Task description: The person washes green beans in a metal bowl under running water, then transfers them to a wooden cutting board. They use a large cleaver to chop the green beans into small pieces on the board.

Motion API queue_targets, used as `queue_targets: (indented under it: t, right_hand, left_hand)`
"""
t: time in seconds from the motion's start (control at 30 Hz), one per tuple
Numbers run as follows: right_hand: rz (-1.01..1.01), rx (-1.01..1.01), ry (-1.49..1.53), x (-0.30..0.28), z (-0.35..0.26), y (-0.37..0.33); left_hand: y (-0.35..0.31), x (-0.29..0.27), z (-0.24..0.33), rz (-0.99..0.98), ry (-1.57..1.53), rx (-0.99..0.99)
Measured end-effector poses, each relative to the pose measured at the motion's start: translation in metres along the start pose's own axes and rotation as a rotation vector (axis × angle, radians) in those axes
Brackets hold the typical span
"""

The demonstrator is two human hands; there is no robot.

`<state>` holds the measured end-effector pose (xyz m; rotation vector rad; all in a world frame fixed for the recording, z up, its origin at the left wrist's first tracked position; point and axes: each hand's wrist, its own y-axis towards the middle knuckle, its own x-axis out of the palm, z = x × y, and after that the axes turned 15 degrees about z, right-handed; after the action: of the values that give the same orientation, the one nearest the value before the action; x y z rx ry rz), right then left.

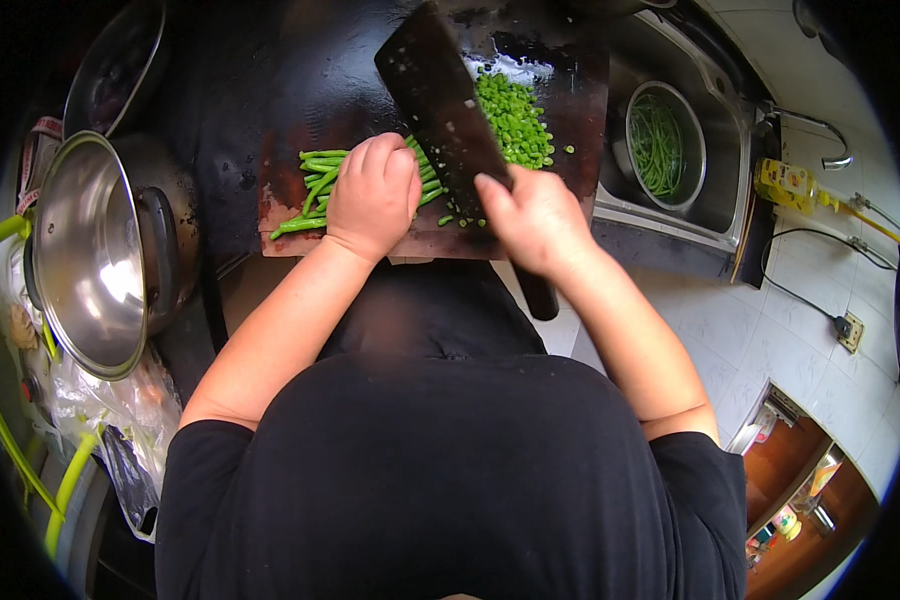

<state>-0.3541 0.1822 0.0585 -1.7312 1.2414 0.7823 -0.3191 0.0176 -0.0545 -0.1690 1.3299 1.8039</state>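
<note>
My left hand (373, 195) is closed over a bundle of long green beans (315, 190), pressing them on the dark cutting board (280, 235). Their ends stick out to the left of the hand, and a short stretch shows on its right. My right hand (538, 220) grips a cleaver (445, 100) by its dark handle. The broad blade tilts up and to the left, just right of my left hand, with small wet bits stuck to it. Beyond the blade, to the right, lies a heap of chopped green beans (515, 120). A few loose pieces lie near the blade's lower end.
At right, a metal bowl (705, 150) of green beans sits in the steel sink (610, 205) beside a faucet (838, 160). A yellow bottle (785, 185) stands behind it. A large steel pot (90, 250) is at left, above plastic bags (120, 400).
</note>
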Motion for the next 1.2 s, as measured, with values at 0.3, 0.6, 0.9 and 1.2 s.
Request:
queue_targets:
  t: [0.3,0.6,0.9,1.2]
  right_hand:
    - [0.104,-0.165,-0.023,-0.019,0.001,-0.031]
    - [0.017,-0.145,-0.203,-0.005,-0.015,-0.012]
    - [-0.055,-0.009,-0.012,-0.013,0.027,0.005]
    - [-0.013,-0.101,-0.158,-0.002,-0.016,-0.005]
  left_hand:
    - [0.0,-0.002,0.002,-0.012,-0.017,-0.036]
    - [0.003,-0.002,0.004,-0.032,-0.024,-0.019]
    - [0.0,-0.001,0.001,0.002,-0.034,0.013]
    - [0.0,0.0,0.002,-0.01,0.022,0.026]
